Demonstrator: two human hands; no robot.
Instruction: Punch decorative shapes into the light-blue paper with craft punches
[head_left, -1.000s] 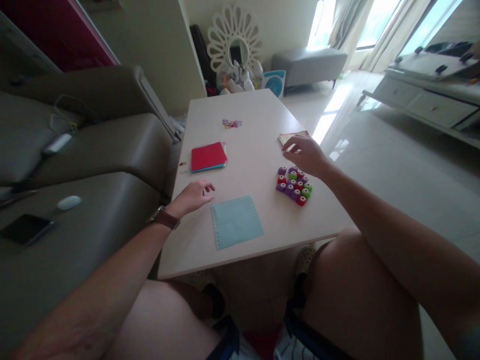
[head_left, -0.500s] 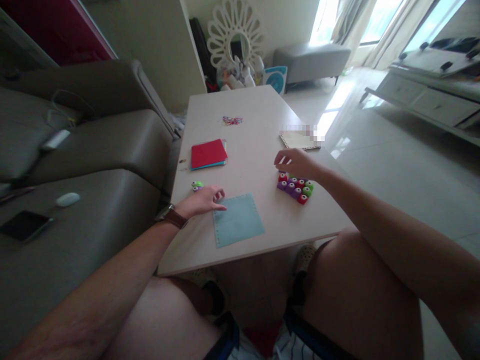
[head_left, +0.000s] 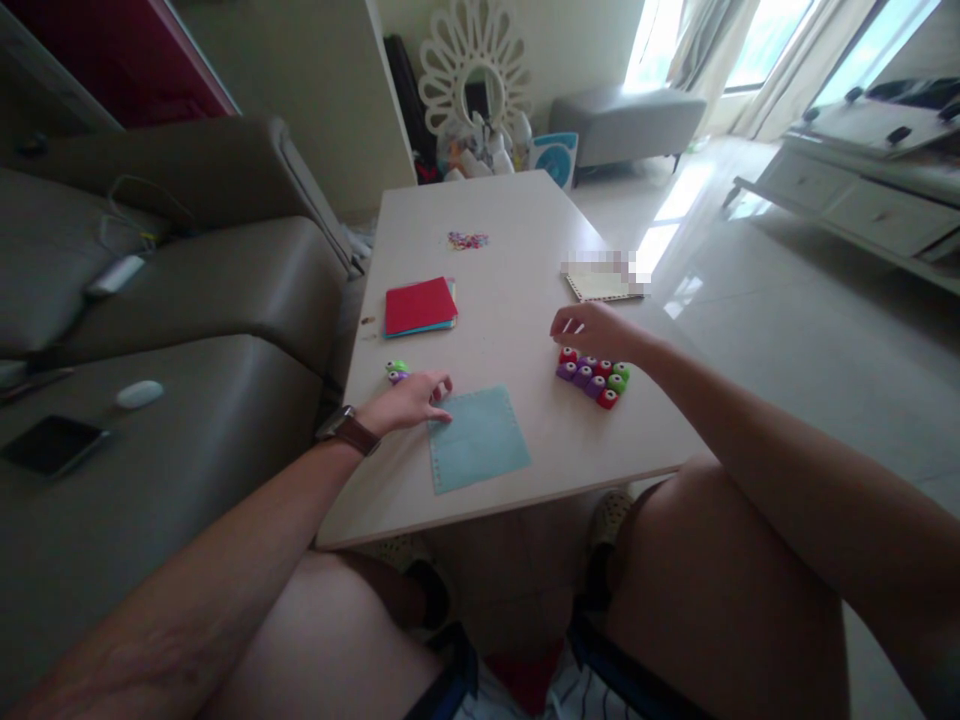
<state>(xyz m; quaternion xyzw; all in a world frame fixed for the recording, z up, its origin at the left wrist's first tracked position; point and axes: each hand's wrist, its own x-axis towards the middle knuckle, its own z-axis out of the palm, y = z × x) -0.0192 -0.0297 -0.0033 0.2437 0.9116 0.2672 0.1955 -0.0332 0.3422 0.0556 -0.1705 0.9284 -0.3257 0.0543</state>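
My left hand (head_left: 416,401) rests at the upper left corner of a light blue punched sheet (head_left: 481,442), thumb and fingers apart, holding nothing. The sheet lies flat near the table's front edge, with holes along its left and right sides. Just behind that hand sit green and purple toy pieces with eye-like dots (head_left: 396,371). My right hand (head_left: 589,328) hovers at the back of a tight cluster of red, purple and green eye-dotted pieces (head_left: 589,376). Its fingers are bent with gaps between them, and nothing shows in them. The hand hides the cluster's back edge.
A red-topped stack of sheets (head_left: 421,307) lies at the table's left. Small colourful bits (head_left: 468,241) are heaped farther back. A cream punched pad (head_left: 606,284) lies by the right edge. A grey sofa (head_left: 225,400) stands along the left of the table (head_left: 517,215).
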